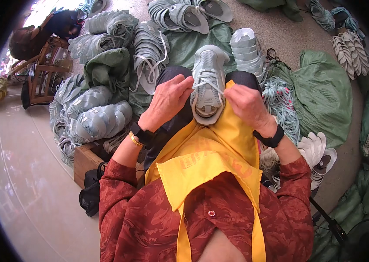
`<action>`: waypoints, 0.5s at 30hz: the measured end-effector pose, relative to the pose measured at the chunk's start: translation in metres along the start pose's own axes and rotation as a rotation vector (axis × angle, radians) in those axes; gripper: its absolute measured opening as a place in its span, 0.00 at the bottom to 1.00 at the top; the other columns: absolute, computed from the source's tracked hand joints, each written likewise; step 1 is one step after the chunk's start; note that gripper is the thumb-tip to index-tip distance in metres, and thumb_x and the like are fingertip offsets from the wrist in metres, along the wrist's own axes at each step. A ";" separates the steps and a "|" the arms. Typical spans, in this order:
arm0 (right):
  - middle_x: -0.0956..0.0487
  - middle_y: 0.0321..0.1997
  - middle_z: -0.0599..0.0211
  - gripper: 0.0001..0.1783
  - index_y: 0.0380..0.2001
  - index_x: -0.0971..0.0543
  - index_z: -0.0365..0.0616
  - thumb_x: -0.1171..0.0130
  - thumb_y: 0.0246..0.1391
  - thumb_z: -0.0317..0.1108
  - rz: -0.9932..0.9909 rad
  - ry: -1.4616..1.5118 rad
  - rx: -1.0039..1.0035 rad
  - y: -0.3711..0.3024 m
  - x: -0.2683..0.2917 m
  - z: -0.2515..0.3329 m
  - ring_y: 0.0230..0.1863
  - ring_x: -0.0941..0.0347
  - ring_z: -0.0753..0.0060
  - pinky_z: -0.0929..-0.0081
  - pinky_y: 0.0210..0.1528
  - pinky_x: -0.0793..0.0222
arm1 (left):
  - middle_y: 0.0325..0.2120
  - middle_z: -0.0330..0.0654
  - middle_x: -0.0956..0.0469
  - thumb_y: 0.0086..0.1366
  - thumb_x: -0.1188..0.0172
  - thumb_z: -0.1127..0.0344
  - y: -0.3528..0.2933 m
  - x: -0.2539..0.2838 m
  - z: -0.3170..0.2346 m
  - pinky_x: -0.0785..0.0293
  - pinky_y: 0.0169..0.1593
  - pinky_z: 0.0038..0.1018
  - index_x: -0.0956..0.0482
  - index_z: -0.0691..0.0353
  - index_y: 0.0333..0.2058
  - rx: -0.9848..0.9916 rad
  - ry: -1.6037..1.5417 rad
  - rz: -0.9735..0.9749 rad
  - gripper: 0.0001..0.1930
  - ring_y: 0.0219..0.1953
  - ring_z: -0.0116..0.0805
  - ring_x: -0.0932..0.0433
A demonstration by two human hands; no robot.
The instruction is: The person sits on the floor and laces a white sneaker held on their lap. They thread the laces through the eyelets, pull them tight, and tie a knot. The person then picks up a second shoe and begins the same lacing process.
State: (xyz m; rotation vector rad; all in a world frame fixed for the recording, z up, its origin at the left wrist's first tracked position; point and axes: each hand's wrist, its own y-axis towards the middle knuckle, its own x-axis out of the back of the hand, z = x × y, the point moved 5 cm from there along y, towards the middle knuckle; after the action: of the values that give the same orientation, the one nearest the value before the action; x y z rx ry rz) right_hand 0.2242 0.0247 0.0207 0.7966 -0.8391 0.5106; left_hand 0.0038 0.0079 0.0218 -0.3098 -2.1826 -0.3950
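Note:
A pale grey-green shoe upper [209, 101] rests between my knees, its perforated end pointing away from me. A light-coloured shoelace [210, 81] crosses its front. On the left of the upper, my left hand [169, 101] is closed, pinching one end of the lace. My right hand [249, 107] is closed on the opposite side, with the other lace end between its fingers. The lace is drawn outward between both hands. Under the upper lie my dark trousers and a yellow apron [232, 126].
Nested stacks of shoe uppers [101, 120] lie at the left, with more uppers [180, 17] at the far side. A tangle of laces [280, 105] and a green sack [322, 96] are at the right. Near my left elbow stands a wooden box [86, 163]. A wooden chair [49, 72] stands far left.

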 end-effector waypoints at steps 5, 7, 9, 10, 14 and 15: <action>0.28 0.27 0.62 0.05 0.31 0.25 0.42 0.41 0.49 0.23 0.034 -0.115 0.063 0.003 0.003 -0.001 0.32 0.23 0.58 0.63 0.32 0.25 | 0.29 0.47 0.29 0.67 0.40 0.71 0.002 0.000 0.005 0.29 0.34 0.42 0.28 0.61 0.37 0.009 0.002 -0.024 0.05 0.33 0.53 0.24; 0.28 0.28 0.62 0.05 0.30 0.26 0.42 0.42 0.49 0.23 0.007 -0.185 0.011 0.011 0.015 -0.018 0.33 0.23 0.58 0.64 0.33 0.25 | 0.29 0.47 0.29 0.67 0.40 0.71 0.005 0.003 0.006 0.29 0.34 0.42 0.28 0.62 0.37 0.014 0.008 -0.030 0.05 0.33 0.53 0.24; 0.28 0.28 0.62 0.05 0.30 0.26 0.42 0.42 0.49 0.23 -0.041 -0.182 0.028 0.016 0.016 -0.027 0.32 0.23 0.58 0.64 0.33 0.25 | 0.29 0.47 0.29 0.67 0.40 0.71 0.006 0.003 0.005 0.29 0.34 0.41 0.28 0.62 0.37 0.009 0.012 -0.039 0.05 0.33 0.53 0.24; 0.28 0.28 0.62 0.05 0.31 0.26 0.42 0.42 0.49 0.23 -0.065 -0.181 0.036 0.018 0.017 -0.029 0.32 0.23 0.58 0.64 0.33 0.25 | 0.29 0.47 0.29 0.67 0.40 0.71 0.007 0.003 0.005 0.29 0.34 0.41 0.28 0.62 0.37 0.005 0.014 -0.043 0.05 0.33 0.53 0.24; 0.28 0.29 0.62 0.05 0.31 0.26 0.41 0.43 0.49 0.23 0.062 -0.135 0.085 0.011 0.013 -0.013 0.33 0.24 0.57 0.64 0.34 0.25 | 0.29 0.47 0.29 0.67 0.40 0.71 0.001 0.004 0.007 0.29 0.35 0.42 0.28 0.62 0.37 0.027 0.030 -0.020 0.05 0.33 0.53 0.24; 0.28 0.29 0.62 0.06 0.33 0.25 0.41 0.43 0.49 0.23 0.108 -0.087 0.112 0.005 0.013 -0.008 0.34 0.24 0.57 0.64 0.34 0.25 | 0.29 0.47 0.28 0.67 0.40 0.71 -0.001 0.004 0.008 0.29 0.35 0.42 0.28 0.62 0.37 0.019 0.034 -0.019 0.05 0.33 0.54 0.24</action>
State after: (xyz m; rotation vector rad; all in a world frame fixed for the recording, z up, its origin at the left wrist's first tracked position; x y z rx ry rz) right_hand 0.2318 0.0351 0.0298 0.8846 -0.9442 0.6263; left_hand -0.0049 0.0102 0.0203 -0.2706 -2.1564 -0.3870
